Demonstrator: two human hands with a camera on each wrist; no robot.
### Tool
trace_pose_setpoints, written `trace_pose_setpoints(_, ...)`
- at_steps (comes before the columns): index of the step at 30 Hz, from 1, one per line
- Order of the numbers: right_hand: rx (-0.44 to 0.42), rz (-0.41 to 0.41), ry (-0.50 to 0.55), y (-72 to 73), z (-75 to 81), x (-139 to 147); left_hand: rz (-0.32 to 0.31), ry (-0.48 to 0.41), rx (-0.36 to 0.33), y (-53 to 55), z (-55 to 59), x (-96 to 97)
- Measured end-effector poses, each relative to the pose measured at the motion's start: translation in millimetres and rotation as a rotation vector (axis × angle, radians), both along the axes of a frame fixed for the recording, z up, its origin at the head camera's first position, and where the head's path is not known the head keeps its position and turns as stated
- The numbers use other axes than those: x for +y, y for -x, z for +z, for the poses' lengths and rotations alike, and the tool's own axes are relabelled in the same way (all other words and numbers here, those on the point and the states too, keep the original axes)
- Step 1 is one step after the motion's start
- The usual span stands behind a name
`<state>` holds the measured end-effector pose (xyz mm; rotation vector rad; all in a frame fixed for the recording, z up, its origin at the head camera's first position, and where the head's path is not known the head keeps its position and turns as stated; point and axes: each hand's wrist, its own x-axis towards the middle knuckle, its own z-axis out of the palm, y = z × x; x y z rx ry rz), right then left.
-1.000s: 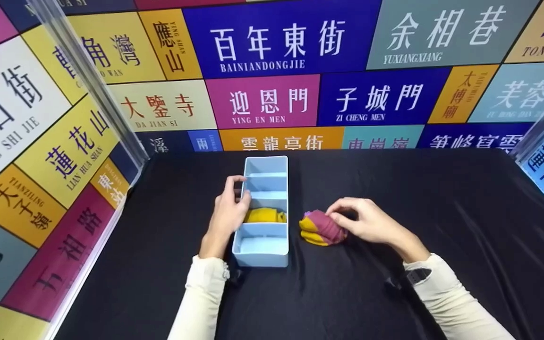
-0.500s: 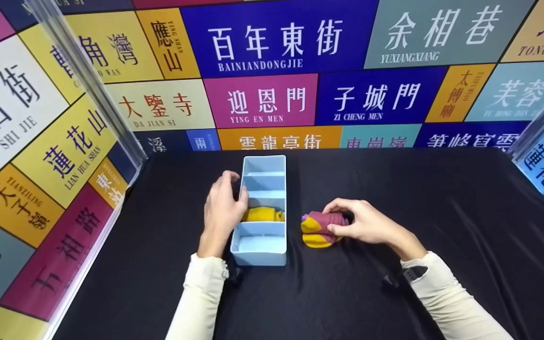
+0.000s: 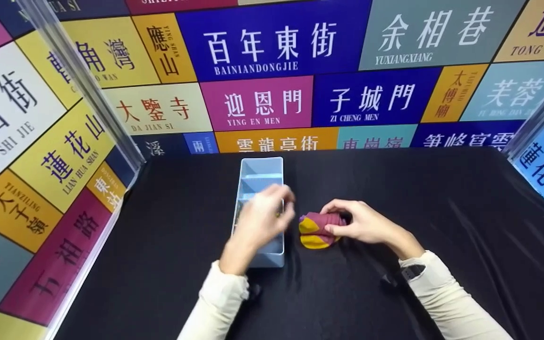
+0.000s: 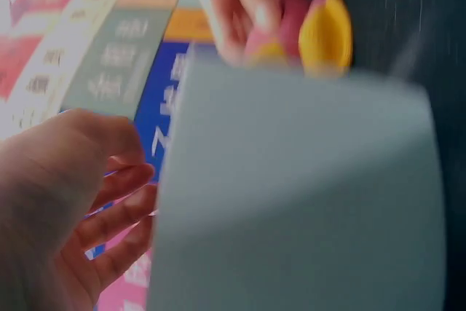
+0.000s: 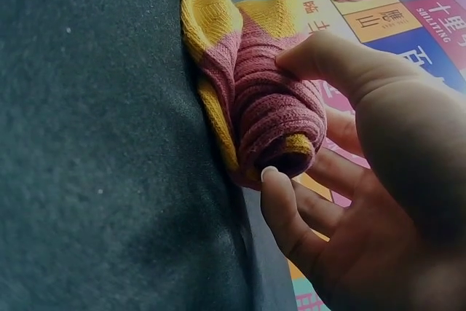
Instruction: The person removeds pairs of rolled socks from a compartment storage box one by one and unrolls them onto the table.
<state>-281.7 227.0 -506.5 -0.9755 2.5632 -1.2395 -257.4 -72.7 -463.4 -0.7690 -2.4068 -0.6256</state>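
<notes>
On the black cloth, right of the light blue divided box [image 3: 273, 260], lies a rolled pair of maroon and yellow socks [image 3: 313, 231]. My right hand [image 3: 365, 222] grips it from the right. In the right wrist view, a finger and the thumb press on the ribbed roll of the socks [image 5: 273, 78], whose yellow toe ends point away. My left hand [image 3: 263, 215] passes over the box with loosely bent fingers and nothing in them, blurred. In the left wrist view, the left hand [image 4: 95, 194] is beside the box wall [image 4: 298, 194]. It mostly hides the yellow bundle in the box.
Black cloth [image 3: 168, 283] covers the table. Behind it stands a wall of colourful street-name panels [image 3: 258, 101], with clear corner posts [image 3: 97, 89] at the left and right. The box's far compartments [image 3: 262, 166] show above the left hand.
My left hand has left the box's left side and swung right across its top towards the socks. My right hand has tightened from touching the socks to gripping them; the socks have barely shifted.
</notes>
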Motion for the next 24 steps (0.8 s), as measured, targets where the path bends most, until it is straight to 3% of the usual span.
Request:
trace_pose_setpoints(7, 0.034, -0.004, -0.011, 1.7, -0.6, 2, -0.106, 0.148, 0.042, -21.5, -4.4, 32.3)
trace_pose_setpoints(12, 0.041, -0.018, -0.027, 1.1, 0.2, 3, -0.162, 0.258, -0.008, -32.6, -10.7, 46.4)
trace_pose_setpoints(18, 0.037, -0.036, -0.035, 0.0, 0.8, 3, -0.144, 0.374, -0.055, -44.1, -20.0, 61.1)
trace_pose_setpoints(24, 0.037, -0.038, -0.033, 1.4, -2.9, 2, -0.134, 0.392, -0.098, -50.5, -28.7, 69.1)
